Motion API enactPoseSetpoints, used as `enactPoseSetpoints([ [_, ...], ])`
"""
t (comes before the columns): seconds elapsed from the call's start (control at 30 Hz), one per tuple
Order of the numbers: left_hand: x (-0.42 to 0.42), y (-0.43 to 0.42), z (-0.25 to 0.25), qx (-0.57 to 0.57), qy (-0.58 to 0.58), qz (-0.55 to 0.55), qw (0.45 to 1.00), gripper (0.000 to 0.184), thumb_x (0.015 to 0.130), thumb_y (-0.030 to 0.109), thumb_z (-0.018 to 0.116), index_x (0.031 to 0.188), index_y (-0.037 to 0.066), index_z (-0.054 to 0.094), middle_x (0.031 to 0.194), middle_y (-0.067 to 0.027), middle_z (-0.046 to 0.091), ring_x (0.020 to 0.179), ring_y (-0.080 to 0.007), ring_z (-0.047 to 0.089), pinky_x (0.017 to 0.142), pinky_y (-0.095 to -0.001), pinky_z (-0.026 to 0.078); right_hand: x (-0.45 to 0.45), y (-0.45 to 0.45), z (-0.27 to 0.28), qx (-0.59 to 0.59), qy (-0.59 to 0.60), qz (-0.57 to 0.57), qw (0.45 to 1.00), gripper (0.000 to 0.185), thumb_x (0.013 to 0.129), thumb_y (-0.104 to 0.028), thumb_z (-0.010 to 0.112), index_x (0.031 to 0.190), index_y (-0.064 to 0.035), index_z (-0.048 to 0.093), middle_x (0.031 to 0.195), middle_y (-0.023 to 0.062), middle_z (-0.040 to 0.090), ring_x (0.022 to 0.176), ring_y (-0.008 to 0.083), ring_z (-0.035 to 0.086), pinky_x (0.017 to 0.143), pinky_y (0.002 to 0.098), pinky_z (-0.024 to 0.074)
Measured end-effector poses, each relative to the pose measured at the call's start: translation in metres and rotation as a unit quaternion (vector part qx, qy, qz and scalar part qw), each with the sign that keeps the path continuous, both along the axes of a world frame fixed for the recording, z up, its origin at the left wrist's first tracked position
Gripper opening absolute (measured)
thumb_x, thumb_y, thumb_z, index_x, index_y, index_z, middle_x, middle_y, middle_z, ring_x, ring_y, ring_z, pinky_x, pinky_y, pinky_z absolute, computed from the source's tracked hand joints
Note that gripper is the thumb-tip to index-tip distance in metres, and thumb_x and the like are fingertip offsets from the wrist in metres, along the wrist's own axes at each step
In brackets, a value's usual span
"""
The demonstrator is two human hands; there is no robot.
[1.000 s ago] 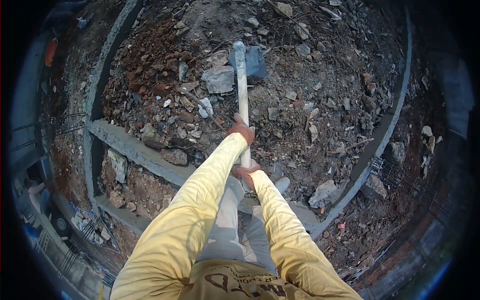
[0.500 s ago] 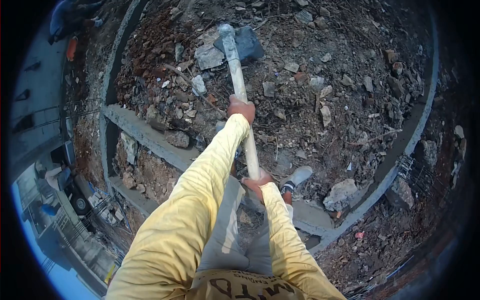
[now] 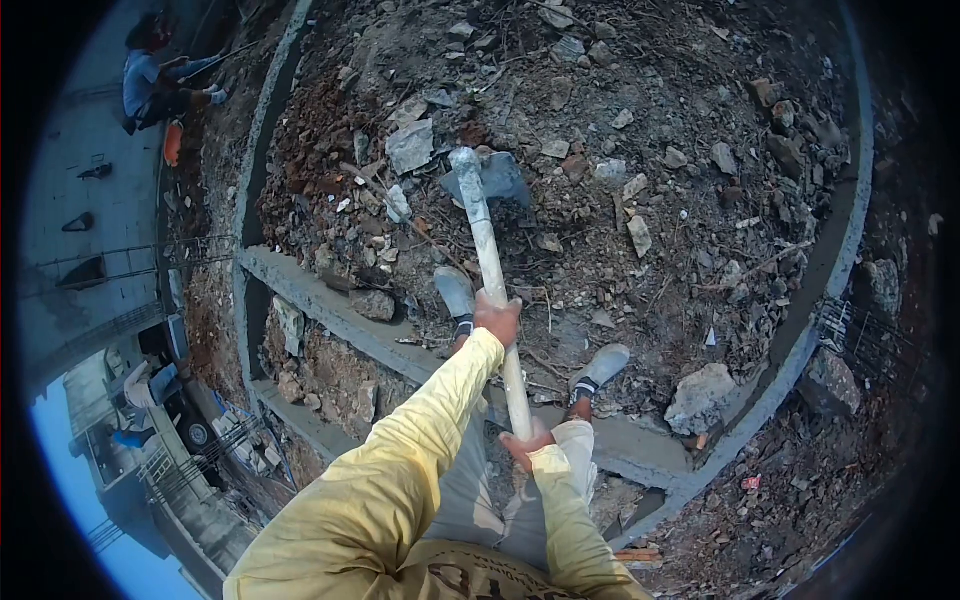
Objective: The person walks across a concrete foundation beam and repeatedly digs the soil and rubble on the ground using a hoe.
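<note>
A hoe with a pale wooden handle (image 3: pixel 488 255) and a broad grey metal blade (image 3: pixel 505 180) stretches out in front of me. Its blade is low over the soil, though contact with the ground is hard to judge. My left hand (image 3: pixel 498 318) is wrapped round the middle of the handle. Near the handle's lower end, my right hand (image 3: pixel 527 445) grips it too. Both sleeves are yellow. My two feet in grey shoes, the left shoe (image 3: pixel 455 290) and the right shoe (image 3: pixel 602 366), stand on either side of the handle.
Concrete beams (image 3: pixel 335 310) frame the rubble-strewn soil (image 3: pixel 600 260). A large rock (image 3: pixel 702 398) lies by the right beam, near steel bars (image 3: pixel 870 335). At the upper left another person (image 3: pixel 155 80) sits beside an orange object (image 3: pixel 173 144). A wheel (image 3: pixel 198 433) shows lower left.
The hoe blade has come down and closer to me, and both hands are lower in view. My left shoe now shows fully. The view has shifted, revealing the other person at the upper left.
</note>
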State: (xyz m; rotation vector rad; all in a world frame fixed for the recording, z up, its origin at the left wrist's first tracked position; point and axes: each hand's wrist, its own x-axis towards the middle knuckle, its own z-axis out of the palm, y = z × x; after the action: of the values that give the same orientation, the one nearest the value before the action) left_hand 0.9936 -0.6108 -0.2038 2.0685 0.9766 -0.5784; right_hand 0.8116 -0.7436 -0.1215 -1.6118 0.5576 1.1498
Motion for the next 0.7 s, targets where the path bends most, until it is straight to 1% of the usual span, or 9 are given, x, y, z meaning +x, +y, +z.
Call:
enactPoseSetpoints([
  [0.03,-0.011,-0.009,0.017,0.000,0.040,0.004,0.999,0.059,0.075,0.027,0.070,0.118,-0.002,0.043,0.103,-0.0265,0.060,0.098,-0.0384,0.060,0.087,-0.0422,0.046,-0.016,0.003,0.002,-0.058,0.024,0.052,0.997,0.055,0.068,-0.035,0.077,0.105,0.0002,0.055,0.084,0.0129,0.063,0.078,0.0225,0.061,0.069,0.0359,0.0483],
  [0.1,-0.082,0.002,-0.059,-0.018,0.074,0.047,0.996,0.056,0.074,0.028,0.070,0.116,-0.001,0.046,0.103,-0.0248,0.060,0.097,-0.0388,0.060,0.088,-0.0415,0.046,-0.079,0.006,-0.024,-0.003,0.137,-0.035,0.990,0.060,0.070,-0.045,0.072,0.110,-0.0033,0.055,0.090,0.0186,0.065,0.086,0.0315,0.065,0.075,0.0404,0.0498],
  [0.27,-0.098,0.001,-0.038,-0.132,0.106,0.152,0.974,0.049,0.074,0.025,0.070,0.110,-0.001,0.050,0.093,-0.0182,0.062,0.081,-0.0308,0.063,0.074,-0.0371,0.051,-0.066,0.002,0.005,-0.056,0.047,0.024,0.997,0.054,0.071,-0.039,0.073,0.105,-0.0012,0.053,0.084,0.0165,0.065,0.078,0.0322,0.066,0.071,0.0398,0.0508],
  [0.4,0.020,0.023,0.049,-0.176,0.044,0.181,0.967,0.037,0.075,0.018,0.069,0.102,0.001,0.050,0.081,-0.0106,0.058,0.062,-0.0173,0.058,0.055,-0.0300,0.050,0.005,0.025,-0.008,-0.047,0.036,0.049,0.997,0.054,0.072,-0.039,0.072,0.107,-0.0025,0.054,0.085,0.0164,0.066,0.077,0.0321,0.066,0.071,0.0399,0.0514],
  [0.43,0.031,0.036,0.024,-0.217,-0.041,0.219,0.950,0.031,0.077,0.009,0.068,0.099,0.003,0.048,0.071,-0.0038,0.052,0.053,-0.0136,0.051,0.046,-0.0277,0.045,0.036,0.038,-0.009,-0.067,0.027,0.074,0.995,0.055,0.073,-0.040,0.070,0.112,-0.0049,0.052,0.088,0.0179,0.066,0.081,0.0345,0.066,0.073,0.0415,0.0514],
  [0.57,0.169,0.082,0.086,-0.234,-0.208,0.156,0.937,0.038,0.078,0.015,0.070,0.106,0.002,0.047,0.074,-0.0036,0.053,0.053,-0.0114,0.051,0.047,-0.0260,0.044,0.180,0.091,-0.022,-0.012,-0.094,0.053,0.994,0.053,0.074,-0.043,0.069,0.112,-0.0102,0.051,0.095,0.0204,0.065,0.091,0.0389,0.063,0.079,0.0435,0.0500],
  [0.6,0.200,0.095,0.091,-0.223,-0.263,0.107,0.932,0.040,0.078,0.018,0.070,0.108,0.003,0.046,0.074,-0.0033,0.053,0.053,-0.0111,0.051,0.048,-0.0259,0.045,0.215,0.105,-0.029,-0.020,-0.104,0.072,0.992,0.056,0.073,-0.035,0.073,0.117,-0.0070,0.052,0.097,0.0181,0.065,0.092,0.0314,0.065,0.080,0.0380,0.0505],
  [0.67,0.256,0.121,0.078,-0.118,-0.336,0.028,0.934,0.044,0.080,0.024,0.070,0.109,0.002,0.046,0.080,-0.0068,0.057,0.059,-0.0127,0.055,0.054,-0.0274,0.047,0.269,0.133,-0.053,0.013,-0.203,0.028,0.979,0.051,0.072,-0.041,0.070,0.108,-0.0084,0.052,0.095,0.0218,0.065,0.089,0.0391,0.063,0.078,0.0435,0.0503],
  [0.7,0.277,0.132,0.066,-0.038,-0.360,-0.016,0.932,0.046,0.080,0.026,0.069,0.111,0.001,0.046,0.083,-0.0091,0.059,0.063,-0.0149,0.058,0.057,-0.0295,0.049,0.298,0.145,-0.057,0.030,-0.189,0.007,0.981,0.051,0.072,-0.031,0.073,0.112,-0.0052,0.054,0.093,0.0170,0.065,0.085,0.0289,0.064,0.077,0.0363,0.0494],
])
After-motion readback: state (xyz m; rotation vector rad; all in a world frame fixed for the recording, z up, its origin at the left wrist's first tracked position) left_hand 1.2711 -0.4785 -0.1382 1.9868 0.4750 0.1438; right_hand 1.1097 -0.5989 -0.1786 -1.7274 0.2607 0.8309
